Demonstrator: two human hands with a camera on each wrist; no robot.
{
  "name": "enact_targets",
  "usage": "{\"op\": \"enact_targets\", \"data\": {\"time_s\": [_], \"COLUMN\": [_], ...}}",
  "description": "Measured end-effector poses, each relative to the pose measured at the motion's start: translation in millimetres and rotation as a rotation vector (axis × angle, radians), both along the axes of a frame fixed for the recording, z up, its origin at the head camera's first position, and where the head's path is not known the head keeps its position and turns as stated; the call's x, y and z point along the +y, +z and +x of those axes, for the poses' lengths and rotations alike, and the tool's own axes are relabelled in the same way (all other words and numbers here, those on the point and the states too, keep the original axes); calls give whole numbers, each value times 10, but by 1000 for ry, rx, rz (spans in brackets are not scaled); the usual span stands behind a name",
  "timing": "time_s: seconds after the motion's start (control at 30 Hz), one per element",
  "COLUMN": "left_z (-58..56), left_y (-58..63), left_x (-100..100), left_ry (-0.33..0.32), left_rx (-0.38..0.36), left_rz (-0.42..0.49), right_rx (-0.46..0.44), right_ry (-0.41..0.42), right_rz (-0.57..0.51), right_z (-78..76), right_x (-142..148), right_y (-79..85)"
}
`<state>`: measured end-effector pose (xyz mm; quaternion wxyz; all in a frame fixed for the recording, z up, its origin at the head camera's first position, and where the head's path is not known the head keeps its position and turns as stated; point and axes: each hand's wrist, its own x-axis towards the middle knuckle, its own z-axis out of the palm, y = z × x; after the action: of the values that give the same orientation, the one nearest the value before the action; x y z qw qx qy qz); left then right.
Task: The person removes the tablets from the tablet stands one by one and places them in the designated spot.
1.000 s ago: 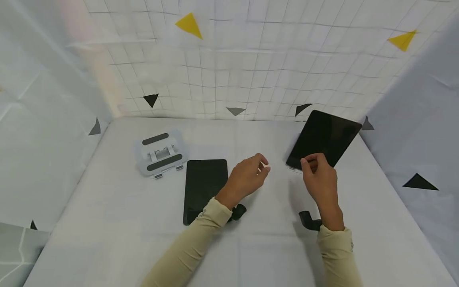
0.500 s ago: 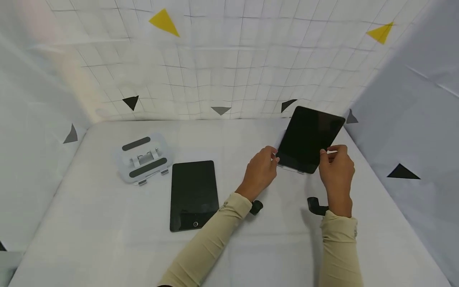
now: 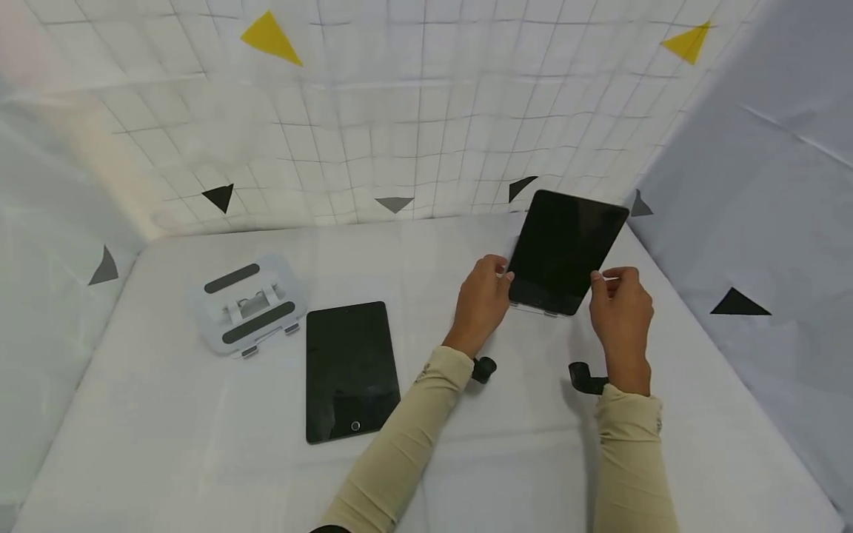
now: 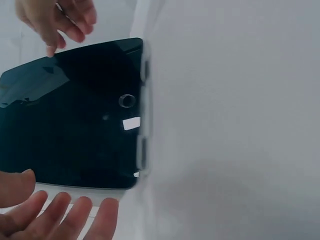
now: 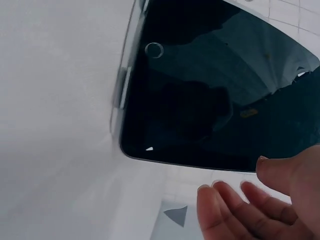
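Observation:
A black tablet [image 3: 566, 248] stands tilted on a stand at the back right, its lower edge at the stand's small hooks [image 4: 142, 152]. At its left side is my left hand [image 3: 483, 300]; in the left wrist view the thumb [image 4: 22, 184] lies at the tablet's edge and the fingers spread below it. My right hand [image 3: 621, 314] is at the opposite side. In the right wrist view its thumb tip [image 5: 265, 164] meets the tablet's edge, while the loosely bent fingers stay outside it. Most of the stand is hidden behind the tablet.
A second black tablet [image 3: 349, 370] lies flat on the white table, left of my left forearm. Further back left is a folded pale stand [image 3: 249, 305] with dark grip strips. Black curved wrist pieces [image 3: 588, 379] project beside both wrists. A gridded white sheet [image 3: 373, 111] hangs behind.
My left hand has reached the tablet's left side. My right hand has shifted from its lower front to its right side. The head view has turned slightly; the tablet stays propped on its stand.

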<state>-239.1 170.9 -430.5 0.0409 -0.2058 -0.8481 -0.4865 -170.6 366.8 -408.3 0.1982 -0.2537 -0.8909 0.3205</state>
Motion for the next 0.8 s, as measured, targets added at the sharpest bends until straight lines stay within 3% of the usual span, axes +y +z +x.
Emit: {"op": "enact_targets", "data": {"time_s": [0.23,0.53,0.8], "left_z": [-44,-70,-97], "left_y": [-88,-149,-183], "left_x": [29,20,-13], "left_ry": [-34,-33,-51], "left_rx": [-48,30,49], "left_rz": [-25,-86,-13], "right_rx": [84,124,144], "right_ry": [45,51,54], "right_rz": [19,56,43], "right_z": [-38,-23,-3], "right_x": [3,7,52], "right_y": [-86,-174,-209]}}
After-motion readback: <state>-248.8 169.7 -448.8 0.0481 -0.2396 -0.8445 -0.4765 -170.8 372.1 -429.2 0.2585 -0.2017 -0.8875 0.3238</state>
